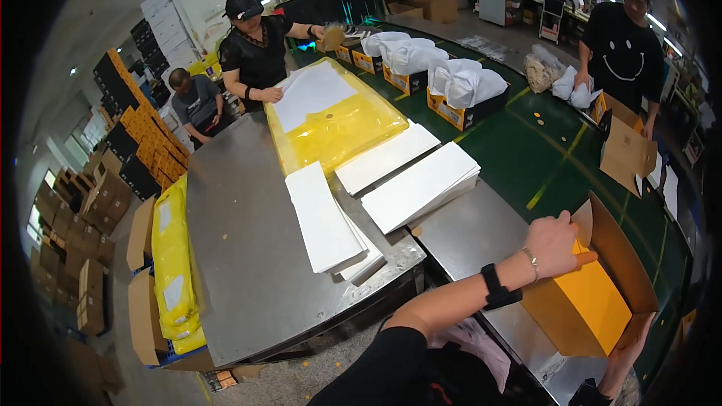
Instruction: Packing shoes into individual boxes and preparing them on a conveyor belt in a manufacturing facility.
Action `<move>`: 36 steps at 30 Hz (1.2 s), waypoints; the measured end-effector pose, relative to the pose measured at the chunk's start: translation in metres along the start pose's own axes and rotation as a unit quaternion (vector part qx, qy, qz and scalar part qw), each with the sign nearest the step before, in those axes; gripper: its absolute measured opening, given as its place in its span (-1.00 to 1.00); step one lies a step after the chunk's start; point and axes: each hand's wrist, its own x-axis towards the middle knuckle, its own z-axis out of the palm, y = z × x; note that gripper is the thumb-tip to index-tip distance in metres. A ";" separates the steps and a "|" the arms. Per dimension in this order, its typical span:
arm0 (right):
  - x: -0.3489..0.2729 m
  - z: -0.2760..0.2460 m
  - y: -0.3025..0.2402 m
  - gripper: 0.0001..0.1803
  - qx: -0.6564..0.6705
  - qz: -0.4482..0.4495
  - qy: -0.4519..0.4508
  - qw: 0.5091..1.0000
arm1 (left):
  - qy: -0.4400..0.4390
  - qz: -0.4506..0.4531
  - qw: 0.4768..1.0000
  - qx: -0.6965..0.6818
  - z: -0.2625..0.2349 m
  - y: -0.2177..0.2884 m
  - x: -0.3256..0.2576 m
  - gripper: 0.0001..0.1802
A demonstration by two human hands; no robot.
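Observation:
At the lower right, a cardboard box (579, 304) stands tilted at the edge of the belt, orange on its large face and brown on its raised flaps. My left hand (553, 246) is closed over its upper left edge, and an orange cover shows on one finger. Low on the box's right side, my right hand (630, 346) rests against the cardboard; its fingers are hidden. Left of the box, stacks of white card sheets (421, 184) lie on the metal table (248, 240).
A yellow plastic-wrapped pack (338, 124) lies by a co-worker (259, 60). The green conveyor (519, 158) carries open boxes with white paper-wrapped contents (466, 86). Another co-worker (624, 53) handles a brown box (628, 146) at the right. Yellow packs (174, 263) stand left of the table.

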 end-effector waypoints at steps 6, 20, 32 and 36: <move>0.004 -0.015 0.002 -0.41 -0.007 0.022 -0.034 0.999 | 0.107 -0.015 0.989 0.102 0.039 -0.007 0.023 -0.45; 0.008 -0.021 0.013 -0.43 -0.004 -0.025 -0.137 0.990 | 0.013 0.006 0.994 0.105 0.038 -0.051 -0.016 -0.71; -0.070 -0.031 0.028 -0.21 -0.542 -0.287 -0.137 0.778 | 0.031 0.110 0.967 -0.227 0.044 -0.061 -0.004 -0.72; -0.062 0.010 0.025 -0.37 -0.551 -0.266 -0.126 0.781 | 0.070 0.153 0.959 -0.228 0.073 -0.085 -0.021 -0.77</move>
